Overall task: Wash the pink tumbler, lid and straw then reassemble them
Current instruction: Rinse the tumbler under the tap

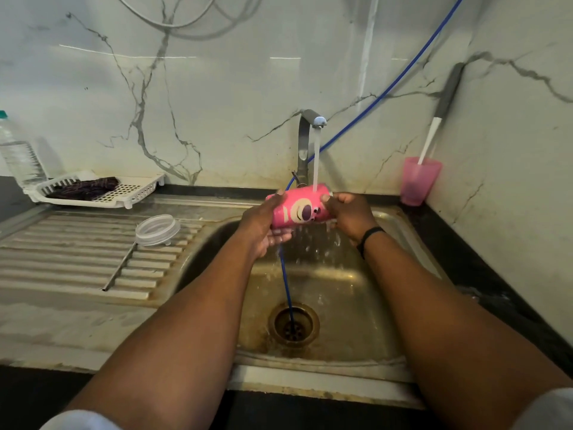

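Steel sink (pixel 384 293) sits close below, water splashing in it. Both hands hold the pink bear-face tumbler (pixel 299 210) sideways under the tap's (pixel 307 141) stream: left hand (pixel 263 226) curled round one end, right hand (pixel 348 212) round the other. Turning it slowly should rinse every side. Left on the drainboard lie the clear round lid (pixel 157 229) and thin metal straw (pixel 119 266), well apart. A blue hose (pixel 286 287) hangs underneath, maybe in the way.

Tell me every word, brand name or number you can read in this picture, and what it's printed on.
No text can be read anywhere.
pink tumbler: shows only a cartoon bear face, no words.
water bottle: no label is visible.
lid, pink cup, tap: no markings are visible.
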